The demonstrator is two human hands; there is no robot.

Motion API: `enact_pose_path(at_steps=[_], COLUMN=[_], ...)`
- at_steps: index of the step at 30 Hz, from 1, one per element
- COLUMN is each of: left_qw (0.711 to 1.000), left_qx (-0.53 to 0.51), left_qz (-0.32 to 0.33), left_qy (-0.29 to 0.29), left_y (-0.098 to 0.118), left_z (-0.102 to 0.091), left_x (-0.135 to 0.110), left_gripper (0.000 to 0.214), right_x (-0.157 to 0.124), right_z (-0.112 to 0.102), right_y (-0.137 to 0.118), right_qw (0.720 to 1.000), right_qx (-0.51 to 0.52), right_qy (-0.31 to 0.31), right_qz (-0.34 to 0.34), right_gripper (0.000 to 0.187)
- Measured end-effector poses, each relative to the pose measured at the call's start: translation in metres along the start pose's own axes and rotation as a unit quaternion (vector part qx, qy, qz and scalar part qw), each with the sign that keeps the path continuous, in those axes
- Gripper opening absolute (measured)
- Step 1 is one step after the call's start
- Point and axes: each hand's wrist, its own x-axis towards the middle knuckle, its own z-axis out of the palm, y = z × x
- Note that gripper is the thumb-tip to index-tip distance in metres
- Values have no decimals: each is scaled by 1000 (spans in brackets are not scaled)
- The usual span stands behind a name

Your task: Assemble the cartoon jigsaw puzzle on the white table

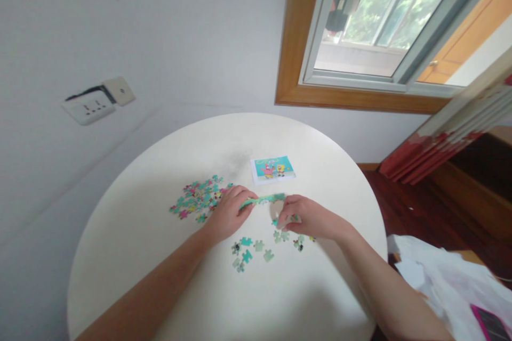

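A narrow strip of joined jigsaw puzzle pieces (266, 199) lies across the middle of the table. My left hand (232, 210) has its thumb and fingers closed about the strip's left end. Below the strip's right end, my right hand (306, 216) is pinched together at a small teal puzzle piece (274, 221), which the fingertips partly cover. Several pale green and teal loose pieces (259, 245) are scattered nearer to me. Beside my left hand spreads a pile of mixed puzzle pieces (196, 197), some of it hidden behind the fingers.
Beyond the strip lies a reference picture card (274, 169) with cartoon figures. The round white table (160, 282) meets the wall at the back. A power socket (90, 107) is on the left wall; white bags (452, 282) and a pink-edged phone (492, 324) are at lower right.
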Motion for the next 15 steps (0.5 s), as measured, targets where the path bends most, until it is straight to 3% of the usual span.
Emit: enact_pose_path(at_steps=[3,8,15], left_qw=[1000,1000,1000], left_qx=[1,1,1], left_qz=[-4,-5,-2], left_qy=[-2,0,-3], left_y=[0,1,2], left_z=[0,0,-1], left_x=[0,0,1], left_gripper=[19,18,18], right_x=[-2,0,4], right_z=[2,10,15], right_y=[-5,-7,-8], right_qw=[999,997,998], right_qx=[-20,-67,-51], right_qy=[-30,-28,-40], right_qz=[4,25,-19], right_gripper=[15,23,16])
